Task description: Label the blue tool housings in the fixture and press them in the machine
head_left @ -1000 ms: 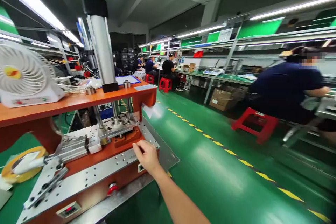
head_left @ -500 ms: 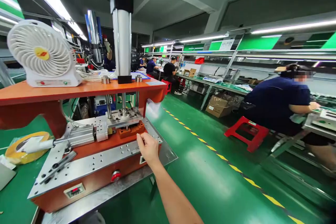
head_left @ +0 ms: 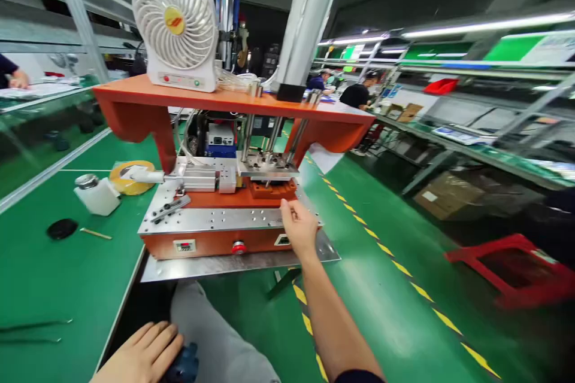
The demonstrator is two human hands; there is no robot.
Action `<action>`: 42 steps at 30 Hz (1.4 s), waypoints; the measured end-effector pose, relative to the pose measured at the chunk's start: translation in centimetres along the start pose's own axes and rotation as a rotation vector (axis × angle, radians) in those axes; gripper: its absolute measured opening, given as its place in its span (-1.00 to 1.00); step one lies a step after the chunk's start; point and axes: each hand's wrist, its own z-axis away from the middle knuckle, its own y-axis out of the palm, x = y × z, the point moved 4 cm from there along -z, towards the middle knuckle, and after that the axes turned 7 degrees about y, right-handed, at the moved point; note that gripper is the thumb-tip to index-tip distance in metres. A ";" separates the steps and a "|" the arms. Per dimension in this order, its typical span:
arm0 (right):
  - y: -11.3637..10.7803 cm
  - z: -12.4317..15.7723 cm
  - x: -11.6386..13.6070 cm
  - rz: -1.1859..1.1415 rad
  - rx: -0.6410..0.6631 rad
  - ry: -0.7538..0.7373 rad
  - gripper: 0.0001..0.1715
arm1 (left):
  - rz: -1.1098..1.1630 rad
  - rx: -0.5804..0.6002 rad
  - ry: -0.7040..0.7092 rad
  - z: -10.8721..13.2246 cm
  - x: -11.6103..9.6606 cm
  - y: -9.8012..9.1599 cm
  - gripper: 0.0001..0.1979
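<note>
My right hand (head_left: 299, 227) is closed, thumb against the curled fingers, at the front right of a bench press. An orange block (head_left: 272, 189) lies just beyond its fingertips, under the metal press plate (head_left: 267, 169). Whatever the fingers hold, if anything, is hidden. At the bottom left, my left hand (head_left: 144, 354) lies above my grey-clad leg (head_left: 215, 335). Its fingers curve over a dark blue lobed object (head_left: 185, 365), mostly covered by the hand; the thumb is out of sight.
A white fan (head_left: 175, 18) stands on the orange press top. On the green bench to the left are a white bottle (head_left: 96, 196), yellow tape roll (head_left: 131, 178), black disc (head_left: 61, 228) and tweezers (head_left: 36, 332). A red stool (head_left: 516, 269) and several people are beyond.
The view has swung left and down, so the press appears farther right. My left hand with the dark blue object has come into view. My right hand stays closed by the orange block.
</note>
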 end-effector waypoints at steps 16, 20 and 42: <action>-0.2 0.0 0.2 0.002 -0.048 -0.009 -0.52 | 0.157 0.261 -0.139 -1.5 -1.3 -1.9 -0.30; -0.2 0.0 0.2 0.018 -0.049 -0.007 -0.50 | 0.149 0.322 -0.119 -1.8 -1.6 -1.6 -0.27; -0.1 0.2 0.1 0.004 -0.053 0.001 -0.53 | 0.199 0.337 -0.077 -2.5 -2.1 -2.4 -0.35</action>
